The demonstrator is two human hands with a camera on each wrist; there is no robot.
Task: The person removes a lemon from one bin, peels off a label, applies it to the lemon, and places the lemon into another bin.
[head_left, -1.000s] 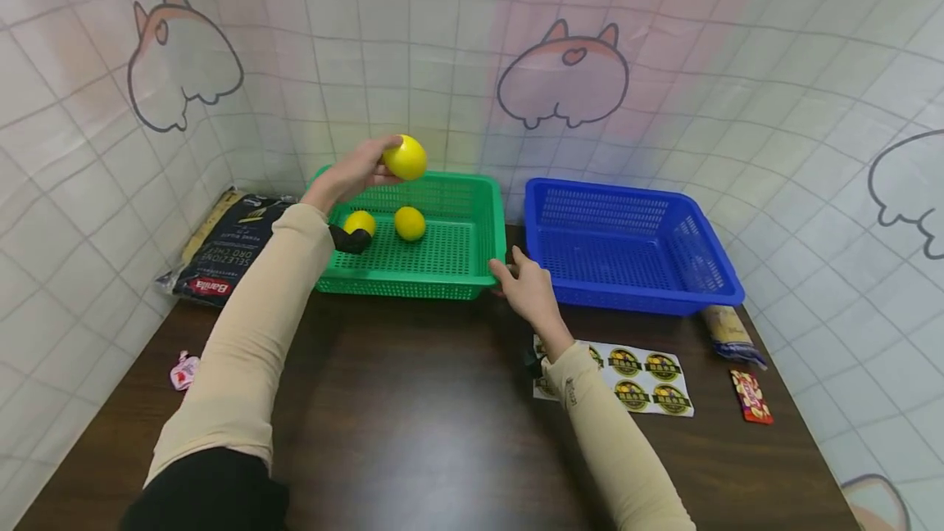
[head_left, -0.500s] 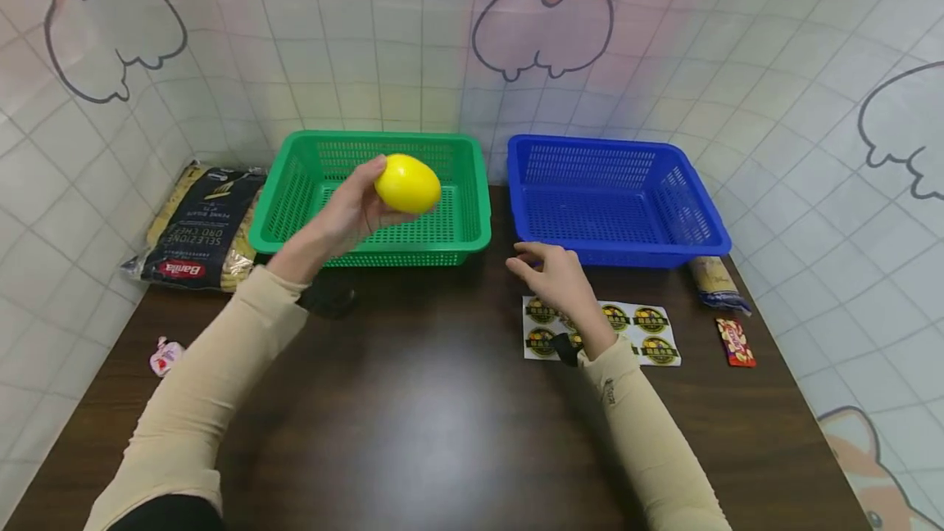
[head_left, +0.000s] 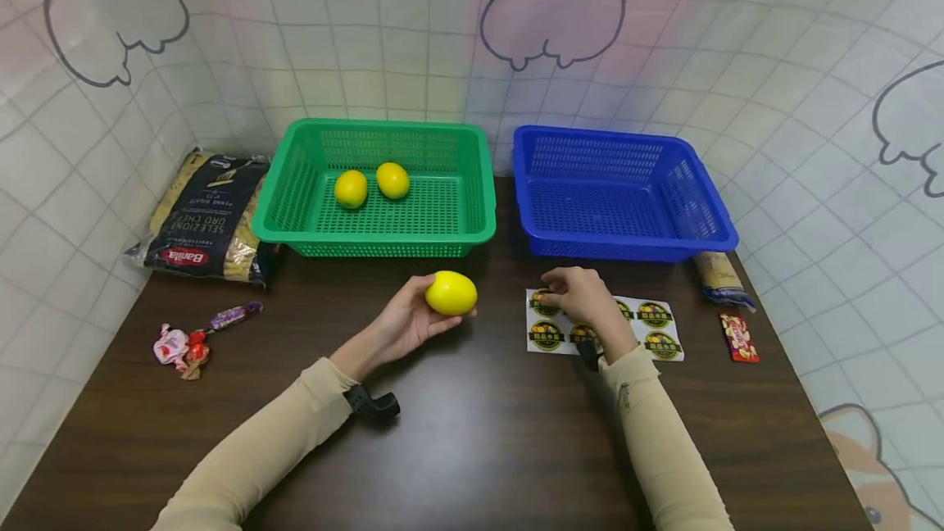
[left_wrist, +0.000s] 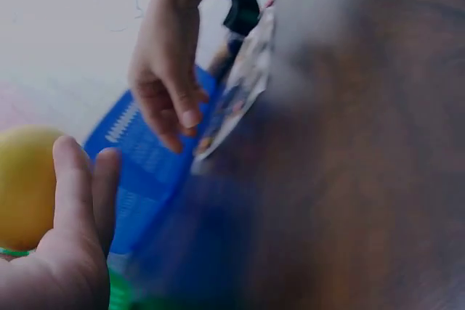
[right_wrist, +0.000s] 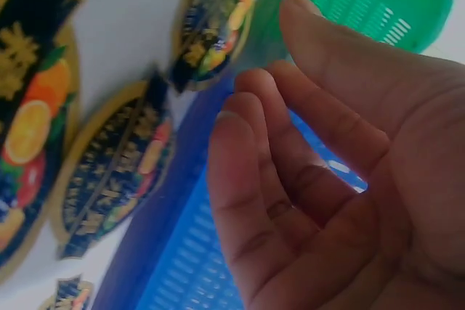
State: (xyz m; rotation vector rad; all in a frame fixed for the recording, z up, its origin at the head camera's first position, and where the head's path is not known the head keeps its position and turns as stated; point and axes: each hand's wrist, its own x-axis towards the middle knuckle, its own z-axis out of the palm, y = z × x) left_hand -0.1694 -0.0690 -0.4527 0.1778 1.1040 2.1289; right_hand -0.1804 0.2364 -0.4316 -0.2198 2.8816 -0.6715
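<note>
My left hand (head_left: 406,326) grips a yellow lemon (head_left: 451,293) above the table in front of the green basket (head_left: 374,248), thumb on top and fingers below. In the left wrist view the lemon (left_wrist: 25,186) sits at the left edge beside the fingers. Over the white sheet of round fruit stickers (head_left: 546,336) is my right hand (head_left: 586,297), its fingers loosely bent. The right wrist view shows nothing between the thumb and fingers, with the stickers (right_wrist: 116,168) close by. Two more lemons, one on the left (head_left: 351,189) and one beside it (head_left: 393,180), lie in the green basket.
A blue basket (head_left: 627,248) stands right of the green one. At far left lies a black pasta bag (head_left: 206,215), with several wrapped candies (head_left: 173,347) nearer. A small pasta bag (head_left: 721,279) and a red packet (head_left: 738,338) lie at right. A patterned curtain backs the table.
My left hand has brought the lemon from over the green basket toward me and to the right. My right hand has left the green basket's edge and moved over the sticker sheet.
</note>
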